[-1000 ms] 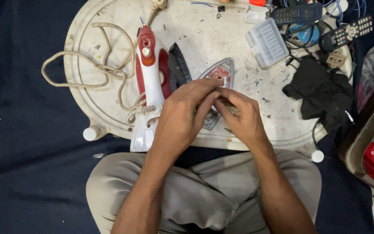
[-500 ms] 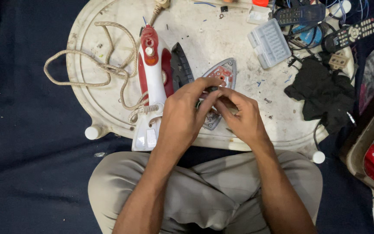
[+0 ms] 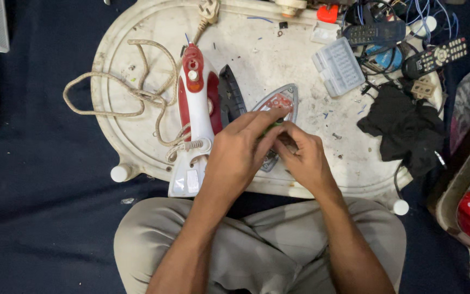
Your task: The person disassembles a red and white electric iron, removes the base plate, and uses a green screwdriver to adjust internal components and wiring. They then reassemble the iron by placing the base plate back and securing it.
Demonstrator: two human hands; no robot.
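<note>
Step in hand looks like fine work on the opened iron soleplate (image 3: 281,103) at frame centre on the white bench (image 3: 137,136), with the red-and-white iron housing (image 3: 197,114) lying just left of it. Left hand (image 3: 235,158) and right hand (image 3: 303,158) meet over the soleplate's lower half, wrists angled in from the bottom of the frame, fingers pinched together on a small green part (image 3: 272,129); grip detail too hidden to tell. Next move likely needs steady, precise fingertip control.
</note>
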